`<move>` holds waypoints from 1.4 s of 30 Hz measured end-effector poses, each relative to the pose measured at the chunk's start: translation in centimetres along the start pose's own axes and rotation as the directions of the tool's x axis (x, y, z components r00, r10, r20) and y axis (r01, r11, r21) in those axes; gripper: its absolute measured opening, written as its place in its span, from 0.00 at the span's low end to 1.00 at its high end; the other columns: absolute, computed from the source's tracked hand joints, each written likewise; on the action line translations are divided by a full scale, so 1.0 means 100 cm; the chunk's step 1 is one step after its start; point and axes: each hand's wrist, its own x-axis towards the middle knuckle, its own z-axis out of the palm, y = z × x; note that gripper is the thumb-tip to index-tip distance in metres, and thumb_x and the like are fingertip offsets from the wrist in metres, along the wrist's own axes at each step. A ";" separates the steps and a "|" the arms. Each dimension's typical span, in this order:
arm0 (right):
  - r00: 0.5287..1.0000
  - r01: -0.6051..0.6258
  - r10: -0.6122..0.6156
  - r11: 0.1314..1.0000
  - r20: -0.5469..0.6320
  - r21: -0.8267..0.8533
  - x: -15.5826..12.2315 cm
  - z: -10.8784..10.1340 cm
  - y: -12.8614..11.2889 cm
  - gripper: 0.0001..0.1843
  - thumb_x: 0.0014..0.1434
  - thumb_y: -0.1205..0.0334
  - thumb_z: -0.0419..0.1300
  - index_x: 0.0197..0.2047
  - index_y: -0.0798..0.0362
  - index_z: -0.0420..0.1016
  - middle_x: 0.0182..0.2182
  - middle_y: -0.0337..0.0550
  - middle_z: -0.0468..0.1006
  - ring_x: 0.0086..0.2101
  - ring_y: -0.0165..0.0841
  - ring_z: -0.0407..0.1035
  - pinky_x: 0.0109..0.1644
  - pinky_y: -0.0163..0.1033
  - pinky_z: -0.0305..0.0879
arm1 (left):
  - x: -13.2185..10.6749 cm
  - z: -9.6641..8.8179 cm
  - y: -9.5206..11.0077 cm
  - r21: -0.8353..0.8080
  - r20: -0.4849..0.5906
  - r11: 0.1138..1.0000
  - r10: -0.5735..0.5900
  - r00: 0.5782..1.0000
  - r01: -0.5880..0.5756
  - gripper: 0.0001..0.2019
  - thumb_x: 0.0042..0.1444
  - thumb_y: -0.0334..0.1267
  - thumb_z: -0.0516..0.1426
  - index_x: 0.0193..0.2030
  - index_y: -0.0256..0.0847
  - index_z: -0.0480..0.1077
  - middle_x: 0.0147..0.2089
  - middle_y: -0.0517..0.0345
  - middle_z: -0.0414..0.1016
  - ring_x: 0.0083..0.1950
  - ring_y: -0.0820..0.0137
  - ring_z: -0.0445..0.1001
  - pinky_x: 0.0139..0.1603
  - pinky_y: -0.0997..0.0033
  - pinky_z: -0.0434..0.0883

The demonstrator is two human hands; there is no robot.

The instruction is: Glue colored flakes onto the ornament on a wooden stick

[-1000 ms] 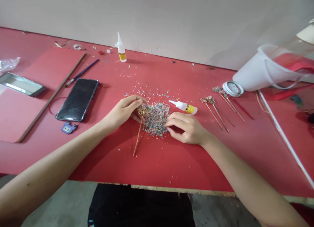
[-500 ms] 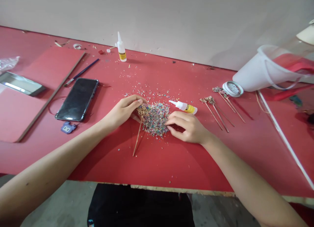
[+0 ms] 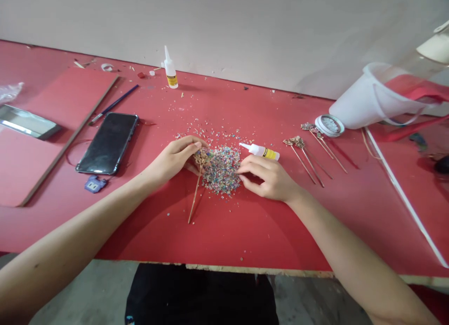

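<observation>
Hairpin (image 3: 200, 160) pinched by left hand (image 3: 178, 157); nozzle bottle (image 3: 264, 151), twelve o'clock of half-curled right hand (image 3: 269, 176) (hold indiscernible), could be bumped by it.

Indoor light, moderate and diffuse. Red tabletop (image 3: 224, 236): washed paler at left, deeper and softly shadowed near the front edge. Upright bottle (image 3: 171, 78): shadow thrown rightward. White bucket (image 3: 358, 103): faint shade on grey wall (image 3: 210, 25) alongside. Phone (image 3: 108, 142): pale glints, near end. Floor (image 3: 84, 287): dim. Flake pile (image 3: 224, 173): grainy, fine detail smeared. Wide-angle stretching and softness toward frame edges.
</observation>
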 end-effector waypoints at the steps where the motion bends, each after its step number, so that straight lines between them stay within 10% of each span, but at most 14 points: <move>1: 0.999 0.024 -0.024 1.000 0.021 0.019 0.000 0.000 -0.001 0.08 0.57 0.69 0.56 0.40 0.51 0.71 0.36 0.41 0.73 0.37 0.29 0.69 0.41 0.38 0.67 | 0.000 0.000 0.000 0.000 0.001 1.000 0.003 1.000 -0.003 0.11 0.60 0.42 0.51 0.43 0.36 0.67 0.33 0.58 0.71 0.27 0.74 0.73 0.30 0.72 0.76; 31: 0.996 -0.014 0.003 0.992 -0.089 -0.126 -0.001 0.000 0.002 0.09 0.56 0.69 0.55 0.40 0.50 0.71 0.34 0.41 0.73 0.35 0.30 0.69 0.39 0.38 0.68 | 0.000 0.000 0.001 -0.002 -0.004 1.000 -0.006 1.000 0.006 0.11 0.60 0.41 0.51 0.42 0.36 0.68 0.34 0.57 0.70 0.28 0.74 0.73 0.30 0.72 0.76; 42: 0.996 0.039 -0.044 0.997 0.071 0.066 -0.003 -0.002 -0.002 0.08 0.56 0.69 0.56 0.39 0.51 0.71 0.35 0.40 0.73 0.35 0.27 0.68 0.38 0.35 0.66 | 0.000 0.000 0.001 0.012 -0.003 1.000 0.002 1.000 -0.002 0.11 0.60 0.41 0.51 0.43 0.36 0.68 0.36 0.57 0.70 0.29 0.74 0.74 0.30 0.73 0.76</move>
